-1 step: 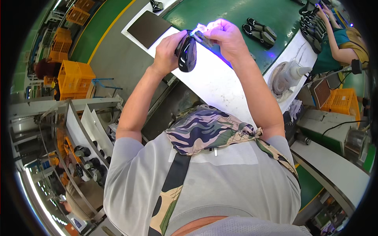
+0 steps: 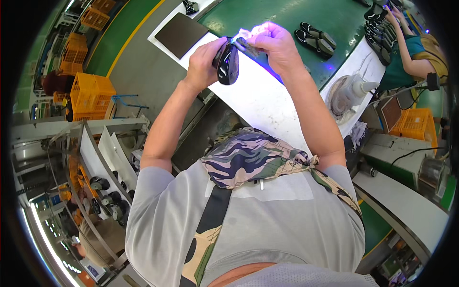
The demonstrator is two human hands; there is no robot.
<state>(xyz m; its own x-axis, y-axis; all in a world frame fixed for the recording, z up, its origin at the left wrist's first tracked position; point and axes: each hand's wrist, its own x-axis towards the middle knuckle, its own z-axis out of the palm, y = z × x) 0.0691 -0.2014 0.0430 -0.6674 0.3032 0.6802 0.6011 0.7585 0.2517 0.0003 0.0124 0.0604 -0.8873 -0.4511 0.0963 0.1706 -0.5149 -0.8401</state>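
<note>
Over the white bench (image 2: 267, 95), my left hand (image 2: 203, 64) grips a glossy black shoe (image 2: 227, 67), its rounded end pointing down toward me. Bright violet light falls on my right hand (image 2: 277, 45), whose thumb and fingers are pinched together close to the shoe's upper end. A small dark, greyish piece (image 2: 248, 48) shows just below those fingertips. Glare and the fingers hide what it is and whether it belongs to the shoe.
A dark brown mat (image 2: 179, 36) lies on the bench to the left. Black shoes (image 2: 315, 40) sit on the green surface beyond. At right stand a white bottle (image 2: 356, 88) and a co-worker (image 2: 413, 57) beside a row of shoes. Orange crates (image 2: 93, 93) are stacked far left.
The lower end of the shoe has risen very slightly. My right hand has shifted a touch upward; both hands otherwise keep their places.
</note>
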